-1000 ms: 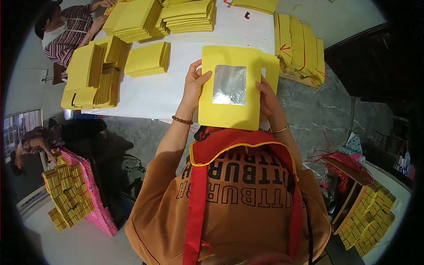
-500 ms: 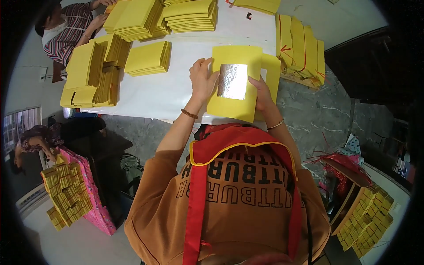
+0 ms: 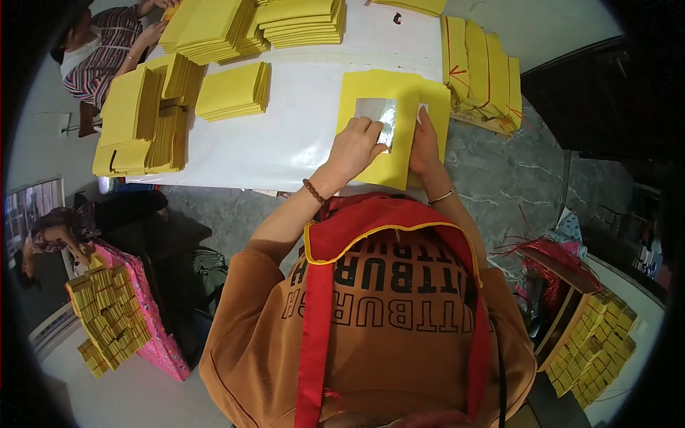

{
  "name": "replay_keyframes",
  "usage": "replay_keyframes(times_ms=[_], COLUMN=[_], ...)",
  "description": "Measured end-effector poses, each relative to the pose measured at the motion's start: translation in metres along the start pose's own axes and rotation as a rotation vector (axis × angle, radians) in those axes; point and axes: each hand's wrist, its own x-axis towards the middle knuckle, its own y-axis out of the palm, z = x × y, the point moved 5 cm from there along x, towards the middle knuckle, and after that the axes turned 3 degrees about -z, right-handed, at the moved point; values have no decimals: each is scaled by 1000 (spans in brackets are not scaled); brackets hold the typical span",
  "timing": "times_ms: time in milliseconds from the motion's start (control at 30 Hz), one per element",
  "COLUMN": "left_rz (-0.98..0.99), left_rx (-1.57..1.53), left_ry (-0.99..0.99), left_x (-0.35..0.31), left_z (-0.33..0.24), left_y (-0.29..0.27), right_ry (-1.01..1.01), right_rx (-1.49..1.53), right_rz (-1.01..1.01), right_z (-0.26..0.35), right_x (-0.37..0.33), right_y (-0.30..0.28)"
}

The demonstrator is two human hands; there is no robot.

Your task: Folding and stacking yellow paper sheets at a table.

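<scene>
A red apron (image 3: 389,221) with yellow trim, over a brown sweatshirt (image 3: 385,357), is nearest. Before it runs the near edge of a white-covered worktop (image 3: 264,153).

Over the worktop's near right corner is a yellow sheet (image 3: 401,139) bearing a silver square (image 3: 389,108), with a second yellow sheet (image 3: 437,107) behind its right side. The left hand (image 3: 352,151), beaded bracelet (image 3: 312,190) at the wrist, reaches inward, palm down, its fingers bent over the square; whether they pinch anything cannot be told. The right hand (image 3: 424,150) stands thumb side up at the first sheet's right edge, partly hidden by it, so its grip cannot be told either.

To either side, below the worktop's level, are a bundle-laden pink-edged board (image 3: 153,321) and tied yellow bundles (image 3: 592,346). Grey marbled floor (image 3: 492,196) shows past the near right corner.

Farther in, a small yellow stack (image 3: 232,91) lies left of centre, taller piles (image 3: 135,118) line the left edge, and red-tied blocks (image 3: 481,68) stand beyond the right edge. More stacks (image 3: 300,21) fill the far left, where a co-worker (image 3: 107,50) sits.
</scene>
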Motion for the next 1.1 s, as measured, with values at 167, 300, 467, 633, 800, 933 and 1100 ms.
replay_keyframes(times_ms=[167, 300, 467, 633, 800, 933, 1100], left_rz=[-44, -183, 24, 82, 75, 83, 55], left_rx=[-293, -165, -184, -164, -134, -144, -267], left_ry=[-89, -120, 132, 243, 208, 198, 169], left_x=[-3, -24, -31, -28, -20, -16, -15], left_z=[2, 10, -31, -36, -45, -41, -32], left_y=[-15, -25, -17, -4, 5, 12, 18], right_ry=[6, 80, 51, 19, -6, 37, -38], right_rx=[-28, -26, -21, -16, -48, 2, -79], right_rz=[63, -6, -14, -58, -76, 49, -71], right_z=[-2, -11, -13, -11, -10, -11, -6], right_x=[-3, 5, 9, 9, 13, 9, 4], right_y=[4, -10, -6, -8, -23, -14, -6])
